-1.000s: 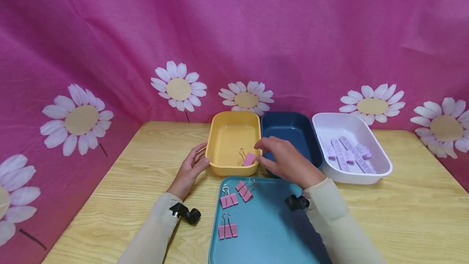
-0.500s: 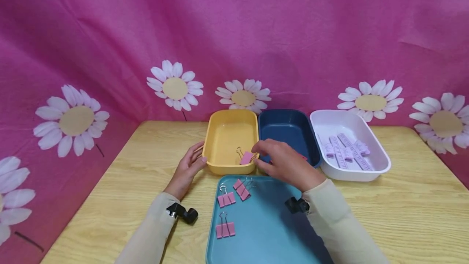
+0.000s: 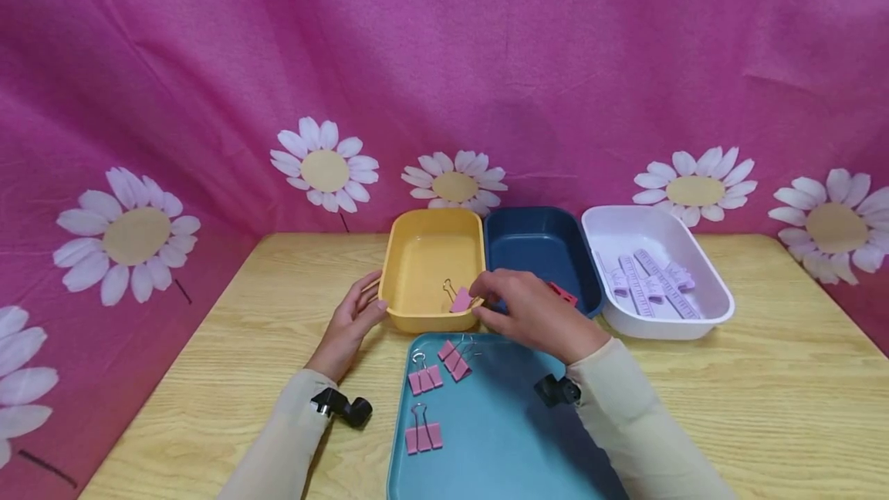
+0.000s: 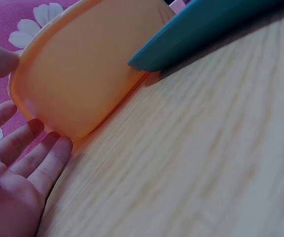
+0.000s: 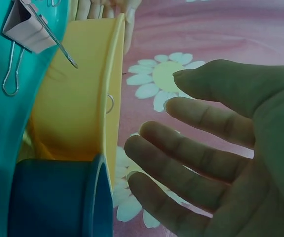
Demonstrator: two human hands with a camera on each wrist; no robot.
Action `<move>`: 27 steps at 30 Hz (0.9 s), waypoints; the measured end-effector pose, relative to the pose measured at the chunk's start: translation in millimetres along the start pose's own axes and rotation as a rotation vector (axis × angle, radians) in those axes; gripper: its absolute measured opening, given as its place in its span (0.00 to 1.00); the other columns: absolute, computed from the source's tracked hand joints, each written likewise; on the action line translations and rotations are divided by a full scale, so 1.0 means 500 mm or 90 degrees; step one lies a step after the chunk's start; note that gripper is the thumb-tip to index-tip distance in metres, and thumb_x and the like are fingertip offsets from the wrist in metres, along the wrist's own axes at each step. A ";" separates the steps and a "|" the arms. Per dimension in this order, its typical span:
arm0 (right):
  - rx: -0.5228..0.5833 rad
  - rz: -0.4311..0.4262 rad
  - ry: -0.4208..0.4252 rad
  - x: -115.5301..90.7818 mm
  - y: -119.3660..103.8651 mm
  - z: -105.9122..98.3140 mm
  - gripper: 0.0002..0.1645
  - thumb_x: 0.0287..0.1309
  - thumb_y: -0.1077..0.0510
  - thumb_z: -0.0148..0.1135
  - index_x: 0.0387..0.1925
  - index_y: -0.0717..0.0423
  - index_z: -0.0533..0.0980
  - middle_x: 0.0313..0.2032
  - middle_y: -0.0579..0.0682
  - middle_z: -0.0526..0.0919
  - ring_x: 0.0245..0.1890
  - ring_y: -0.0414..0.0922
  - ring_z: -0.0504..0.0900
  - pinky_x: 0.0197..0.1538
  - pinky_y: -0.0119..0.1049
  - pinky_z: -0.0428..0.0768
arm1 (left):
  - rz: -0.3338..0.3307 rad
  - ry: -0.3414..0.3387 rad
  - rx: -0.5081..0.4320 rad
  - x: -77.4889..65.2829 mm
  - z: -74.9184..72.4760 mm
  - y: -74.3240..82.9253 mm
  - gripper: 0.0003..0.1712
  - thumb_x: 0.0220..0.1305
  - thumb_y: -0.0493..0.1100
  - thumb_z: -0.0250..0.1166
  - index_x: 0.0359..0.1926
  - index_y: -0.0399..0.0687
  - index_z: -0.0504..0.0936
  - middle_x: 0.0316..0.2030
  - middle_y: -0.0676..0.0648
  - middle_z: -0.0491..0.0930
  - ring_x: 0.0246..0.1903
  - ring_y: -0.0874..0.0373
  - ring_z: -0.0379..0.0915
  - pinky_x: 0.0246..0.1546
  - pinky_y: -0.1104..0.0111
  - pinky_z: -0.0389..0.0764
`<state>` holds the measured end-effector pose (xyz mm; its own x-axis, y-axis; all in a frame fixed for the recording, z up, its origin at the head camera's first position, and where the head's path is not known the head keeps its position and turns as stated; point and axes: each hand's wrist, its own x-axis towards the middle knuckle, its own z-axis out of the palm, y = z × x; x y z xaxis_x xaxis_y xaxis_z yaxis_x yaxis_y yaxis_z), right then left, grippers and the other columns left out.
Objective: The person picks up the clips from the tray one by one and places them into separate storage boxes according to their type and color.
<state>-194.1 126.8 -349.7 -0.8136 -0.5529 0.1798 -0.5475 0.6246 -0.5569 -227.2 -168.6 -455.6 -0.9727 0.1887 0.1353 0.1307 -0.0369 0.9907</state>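
Observation:
My left hand (image 3: 349, 326) is at the left side of a yellow bin (image 3: 432, 321), fingers fairly straight against its wall and thumb by the rim, as the left wrist view also shows. My right hand (image 3: 535, 311) hovers over the edge shared by the yellow bin and a dark blue bin (image 3: 535, 214). In the right wrist view its fingers (image 5: 191, 168) are spread, holding nothing. Just beside its fingertips in the head view, a pink binder clip (image 3: 461, 300) lies inside the yellow bin. Several more pink binder clips (image 3: 424, 438) lie on a teal tray (image 3: 500, 438) in front.
Something red (image 3: 562, 294) shows inside the blue bin, partly hidden by my right hand. To its right, a white bin (image 3: 667, 329) holds several lilac strips with ruler markings (image 3: 637, 284). A pink flowered cloth (image 3: 528, 60) hangs behind the wooden table (image 3: 229, 353).
The whole head view has drifted slightly left. More of the red thing in the blue bin has come into sight. Both hands keep almost the same place by the yellow bin.

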 end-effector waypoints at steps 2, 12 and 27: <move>0.008 0.006 -0.010 0.001 0.000 0.003 0.17 0.59 0.55 0.67 0.50 0.52 0.79 0.45 0.50 0.82 0.44 0.48 0.79 0.45 0.39 0.83 | -0.004 0.002 0.002 0.000 0.001 0.000 0.33 0.69 0.43 0.59 0.72 0.52 0.59 0.68 0.44 0.64 0.66 0.53 0.61 0.59 0.69 0.72; 0.002 -0.002 -0.024 0.005 -0.002 0.013 0.16 0.58 0.55 0.67 0.48 0.53 0.80 0.44 0.51 0.83 0.42 0.48 0.79 0.44 0.39 0.84 | -0.020 0.012 0.016 0.001 0.001 -0.001 0.33 0.69 0.46 0.60 0.71 0.57 0.60 0.67 0.48 0.65 0.66 0.55 0.62 0.60 0.68 0.71; 0.010 0.016 -0.071 0.007 -0.001 0.033 0.21 0.55 0.56 0.70 0.51 0.54 0.79 0.42 0.49 0.83 0.40 0.47 0.79 0.38 0.31 0.82 | -0.009 0.003 0.026 0.000 0.000 0.004 0.33 0.69 0.46 0.59 0.72 0.55 0.58 0.68 0.46 0.64 0.66 0.54 0.61 0.60 0.68 0.71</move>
<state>-193.4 115.3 -362.1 -0.7998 -0.5956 0.0754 -0.5238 0.6310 -0.5722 -227.1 -168.5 -453.3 -0.9756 0.1835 0.1207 0.1238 0.0055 0.9923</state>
